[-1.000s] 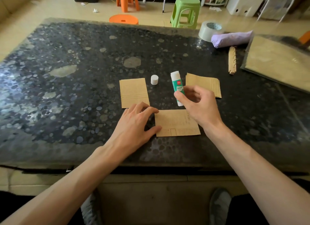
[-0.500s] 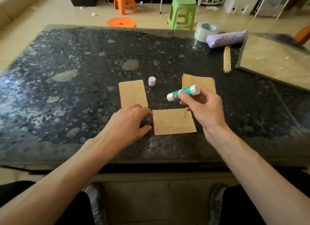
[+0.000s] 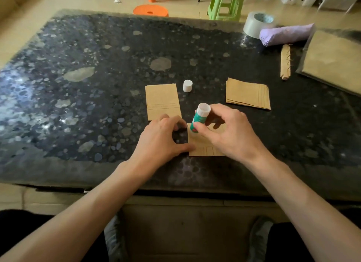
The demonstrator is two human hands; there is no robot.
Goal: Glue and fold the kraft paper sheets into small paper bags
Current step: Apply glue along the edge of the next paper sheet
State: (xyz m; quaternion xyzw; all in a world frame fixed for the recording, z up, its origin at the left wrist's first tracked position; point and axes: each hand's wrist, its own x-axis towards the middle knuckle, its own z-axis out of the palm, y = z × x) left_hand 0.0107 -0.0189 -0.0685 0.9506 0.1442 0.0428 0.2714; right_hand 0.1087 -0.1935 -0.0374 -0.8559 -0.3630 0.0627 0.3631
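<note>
A kraft paper sheet (image 3: 201, 147) lies near the table's front edge. My left hand (image 3: 162, 142) rests on the table at its left edge, with the thumb touching the sheet and the fingers curled down. My right hand (image 3: 224, 130) grips a green and white glue stick (image 3: 200, 118) upright over the sheet, its lower end down at the paper. The stick's white cap (image 3: 187, 86) stands apart farther back. A folded kraft piece (image 3: 163, 100) lies left of the cap, and a stack of kraft sheets (image 3: 248, 93) lies to the right.
The dark pebbled table (image 3: 88, 105) carries a tape roll (image 3: 256, 23), a purple folded umbrella (image 3: 286, 34), a narrow pleated kraft strip (image 3: 285, 61) and a large pack of kraft paper (image 3: 334, 60) at the back right. Plastic stools stand on the floor beyond.
My right hand lifted the glue stick from the table, turned it over and brought it down upright onto the near sheet. My left hand stayed at the sheet's left edge.
</note>
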